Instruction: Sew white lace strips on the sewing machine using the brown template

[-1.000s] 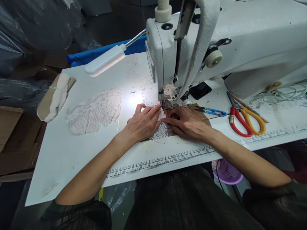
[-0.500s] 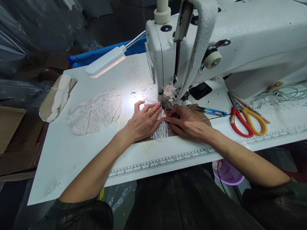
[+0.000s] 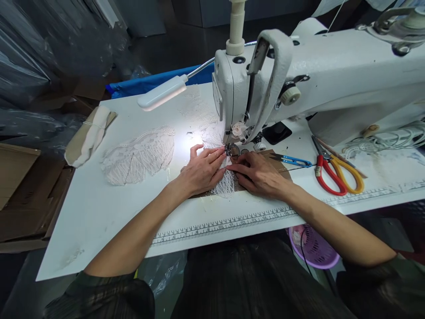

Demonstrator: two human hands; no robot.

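Head cam: the lace strip [image 3: 226,185] is on the counter [image 3: 133,221], right by the presser foot [image 3: 229,149] of the sewing machine [image 3: 226,84], near end poking out between the 2 hands. Left hand [image 3: 202,173] lies flattish on it, so that grip's spread, not closed round anything. Right hand [image 3: 257,173] has bent fingers at the other edge; can't tell if that grip is pinching. My worry: left fingertips are super close to the foot, so 1 careless push risks a nick. Uneven pressure could also bunch or skew the openwork.
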